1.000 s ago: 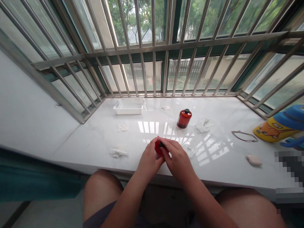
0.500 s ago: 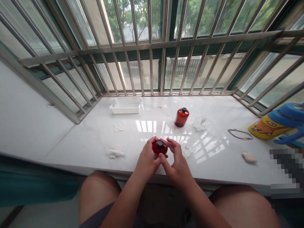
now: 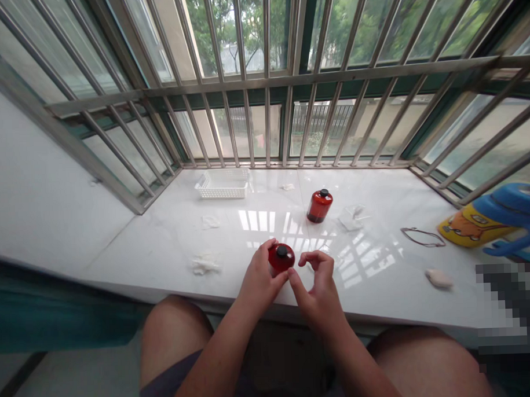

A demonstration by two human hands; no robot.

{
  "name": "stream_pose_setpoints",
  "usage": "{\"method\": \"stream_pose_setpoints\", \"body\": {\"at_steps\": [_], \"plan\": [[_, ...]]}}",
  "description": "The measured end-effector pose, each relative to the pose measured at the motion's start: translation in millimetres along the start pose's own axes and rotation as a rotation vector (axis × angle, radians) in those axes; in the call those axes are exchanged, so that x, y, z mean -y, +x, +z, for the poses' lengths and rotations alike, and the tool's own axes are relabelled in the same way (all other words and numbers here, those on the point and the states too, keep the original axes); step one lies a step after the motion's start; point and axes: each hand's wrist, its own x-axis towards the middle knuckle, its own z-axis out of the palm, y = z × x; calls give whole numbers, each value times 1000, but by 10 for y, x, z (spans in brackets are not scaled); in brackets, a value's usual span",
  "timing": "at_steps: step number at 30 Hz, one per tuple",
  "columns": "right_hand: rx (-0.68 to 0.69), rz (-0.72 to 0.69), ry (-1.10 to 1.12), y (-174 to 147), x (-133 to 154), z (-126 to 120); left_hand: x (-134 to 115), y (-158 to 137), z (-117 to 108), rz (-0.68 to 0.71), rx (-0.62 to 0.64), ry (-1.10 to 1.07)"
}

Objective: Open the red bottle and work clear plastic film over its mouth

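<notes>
A red, see-through bottle with a black cap stands near the front edge of the white ledge. Wrapped around its left side is my left hand, thumb at the front. My right hand is just to the right of the bottle, fingers curved and apart from the thumb. Its thumb tip is close to the bottle's front; whether it touches I cannot tell. I see nothing held in that hand. A second red bottle with a black cap stands upright farther back, slightly right.
On the marble ledge lie a white plastic basket, crumpled tissues, a clear wrapper, a thin cord loop and a beige lump. A blue-yellow flask is at the right. Metal bars close off the back.
My right hand has moved off the near bottle to the right, its fingers coming away. My left hand stays around the bottle. The whole view has shifted slightly.
</notes>
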Motion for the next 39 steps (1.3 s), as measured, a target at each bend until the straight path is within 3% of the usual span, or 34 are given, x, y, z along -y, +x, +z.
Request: {"method": "stream_pose_setpoints", "body": {"at_steps": [5, 11, 13, 16, 21, 26, 29, 32, 35, 39], "plan": [[99, -17, 52, -12, 29, 22, 18, 6, 28, 26, -20, -2], [-9, -48, -10, -107, -23, -33, -29, -29, -24, 34, 27, 80], [-19, -85, -66, -158, -30, -89, -6, -53, -185, 97, 54, 182], [-24, -116, -127, -237, -18, -194, 137, -101, -609, 159, 30, 407], [-31, -157, -175, -347, -29, -315, 555, -144, -1356, 3, 78, 899], [5, -157, -195, -419, -77, -298, 825, -79, -1647, -95, 162, 1096], [19, -179, -189, -425, -66, -279, 811, -57, -1657, -8, 101, 1023], [44, -183, -163, -403, -8, -265, 574, -119, -1520, 163, -64, 793], [101, -110, -76, -378, 72, -238, 133, -278, -1192, 322, -175, 539], [158, 6, 139, -380, 116, -221, -419, -489, -623, 449, -89, 328]]}}
